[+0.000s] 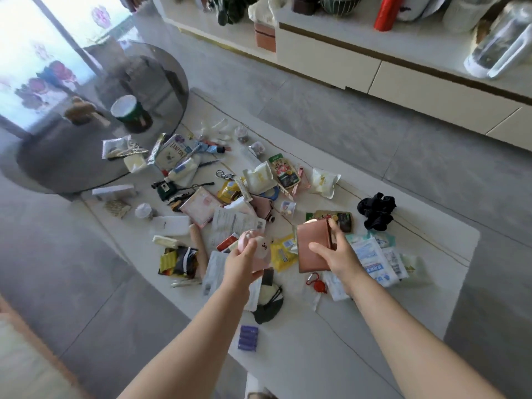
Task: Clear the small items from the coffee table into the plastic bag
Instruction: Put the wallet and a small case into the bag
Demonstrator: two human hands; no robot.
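Small items lie scattered over the white coffee table (316, 335): snack packets, tissue packs (374, 257), keys, a black scrunchie (376, 210), purple batteries (248, 338), a black mask (269, 308). My left hand (240, 262) grips a small pink fan-like gadget (254, 249) above the pile. My right hand (336, 250) holds a pink-brown wallet (312, 246) just to its right, thumb on its front. No plastic bag shows in view.
A round dark glass side table (72, 156) overlaps the coffee table's far left end and carries a green-and-white cup (131, 112). A long white cabinet (403, 67) runs along the far side. Grey tiled floor surrounds the table.
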